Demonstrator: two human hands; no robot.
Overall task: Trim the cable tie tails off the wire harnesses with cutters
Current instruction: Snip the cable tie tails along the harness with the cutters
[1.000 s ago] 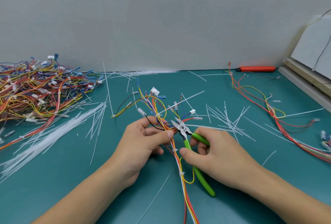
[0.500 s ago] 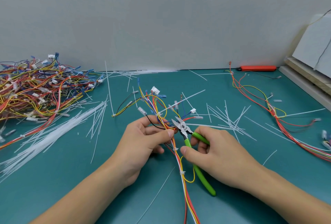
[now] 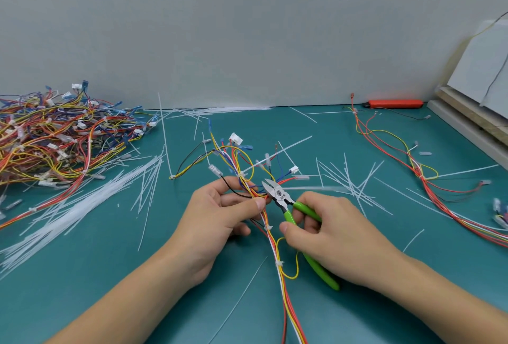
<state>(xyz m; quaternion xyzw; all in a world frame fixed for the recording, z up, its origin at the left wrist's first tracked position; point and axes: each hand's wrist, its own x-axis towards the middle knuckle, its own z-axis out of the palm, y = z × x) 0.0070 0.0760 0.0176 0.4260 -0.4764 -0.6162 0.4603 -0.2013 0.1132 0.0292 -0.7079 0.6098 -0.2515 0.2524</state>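
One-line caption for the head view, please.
Left hand holds a wire harness; right hand brings green-handled cutters to it.

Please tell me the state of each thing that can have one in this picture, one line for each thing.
Left hand: pinches the harness.
Right hand: grips the cutters.
Cutters: jaws at the harness, whether closed is unclear.
Harness: held, lower ties look trimmed, one long tail remains at the top.
Blurred tail: beside the cutters, seems in motion.
Pile of harnesses: tangled, at the left.
Second harness: spread at the right.
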